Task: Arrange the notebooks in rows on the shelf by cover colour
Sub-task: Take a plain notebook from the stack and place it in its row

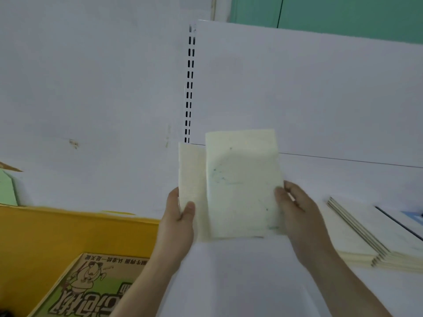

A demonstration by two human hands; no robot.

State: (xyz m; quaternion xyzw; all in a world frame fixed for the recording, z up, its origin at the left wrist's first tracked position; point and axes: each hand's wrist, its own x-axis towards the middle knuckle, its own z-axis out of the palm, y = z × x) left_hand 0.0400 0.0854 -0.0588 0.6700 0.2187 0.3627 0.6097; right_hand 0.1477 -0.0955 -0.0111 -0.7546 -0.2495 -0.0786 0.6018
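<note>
In the head view, two cream notebooks were held up over the white shelf (251, 282), upright and overlapping. The front notebook (242, 184), with faint green marks on its cover, covered the right part of the rear notebook (191, 177), whose left strip showed beside it. The left hand (180, 216) gripped the rear one at its lower left edge, thumb on the front face, the other fingers hidden behind. The right hand (295, 207) held the front notebook's right edge, thumb curled onto the cover.

Bare shelf surface lay below and ahead of the hands, up to the white back panel (320, 99) and its slotted upright (189, 88). To the right, well apart from the hands, a stack of cream notebooks (357, 243) lay flat on the shelf. To the left, past the shelf's edge, stood a yellow bin wall (68, 234) with a printed cardboard box (91, 289) near it.
</note>
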